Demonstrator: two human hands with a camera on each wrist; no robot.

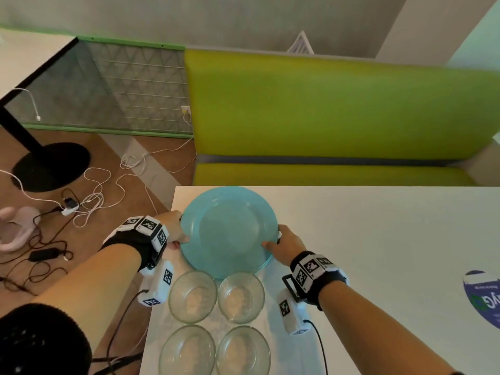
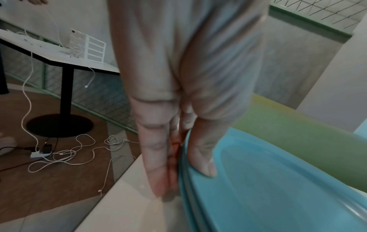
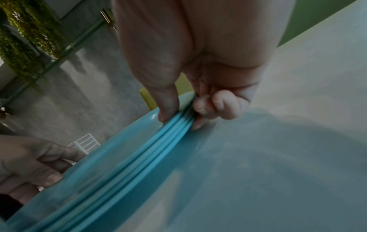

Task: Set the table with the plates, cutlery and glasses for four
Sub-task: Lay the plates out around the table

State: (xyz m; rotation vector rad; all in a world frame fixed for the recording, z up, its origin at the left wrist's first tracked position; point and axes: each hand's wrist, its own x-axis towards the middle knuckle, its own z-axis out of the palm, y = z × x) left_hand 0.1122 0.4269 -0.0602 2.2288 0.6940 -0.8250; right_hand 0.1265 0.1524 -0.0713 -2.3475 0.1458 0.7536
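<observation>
Four clear round glass bowls point(image 1: 216, 320) sit just behind both wrists on the white counter point(image 1: 365, 239), while the left hand point(image 1: 176, 230) and right hand point(image 1: 286, 243) pinch opposite rims of the stacked round turquoise plates point(image 1: 228, 228), thumbs on top. Only the right fingers point(image 3: 206, 108) curl under, so an uneven lift could let lower plates slide out or knock the bowls.
</observation>
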